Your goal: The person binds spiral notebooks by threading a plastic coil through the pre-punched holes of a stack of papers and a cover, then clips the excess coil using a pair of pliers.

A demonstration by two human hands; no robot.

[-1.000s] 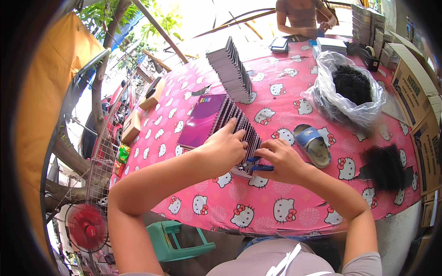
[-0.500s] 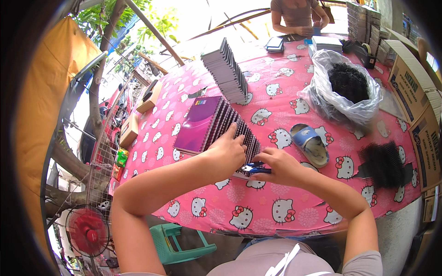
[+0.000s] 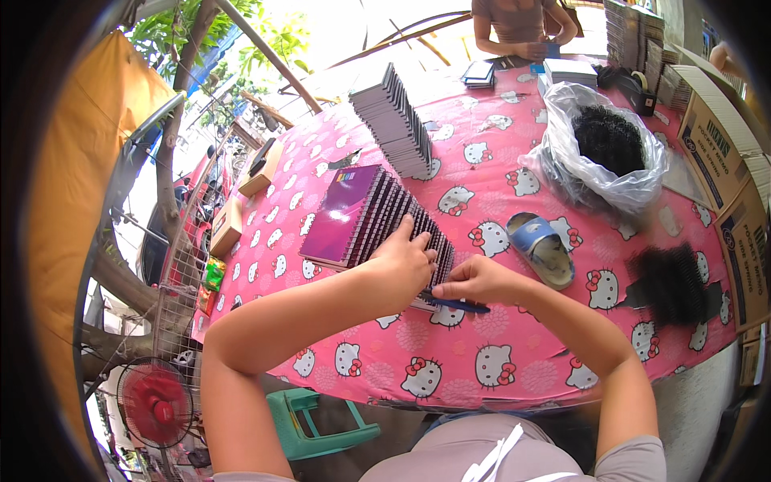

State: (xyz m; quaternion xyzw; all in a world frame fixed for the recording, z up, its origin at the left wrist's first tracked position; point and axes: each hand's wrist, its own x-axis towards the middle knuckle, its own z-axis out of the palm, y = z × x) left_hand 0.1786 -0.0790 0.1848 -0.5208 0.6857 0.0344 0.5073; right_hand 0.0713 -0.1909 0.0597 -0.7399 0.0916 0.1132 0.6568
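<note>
A stack of spiral notebooks with purple covers leans in a slant on the table, its black wire bindings toward my hands. My left hand lies over the bound edges, fingers spread on the coils. At the stack's near lower end, my right hand is closed round blue-handled pliers. The pliers' jaws are at the lowest bindings, partly hidden by my fingers. Just behind stands a tall stack of spiral-bound notebooks, tilted in view.
A pink patterned cloth covers the table. To the right are a slipper, a plastic bag of black coils, a pile of black coils and cardboard boxes. Another person works at the far side.
The pliers have turned in my right hand, their handles now close together and pointing right. My left hand has barely shifted on the bindings. The far person's hands have moved a little.
</note>
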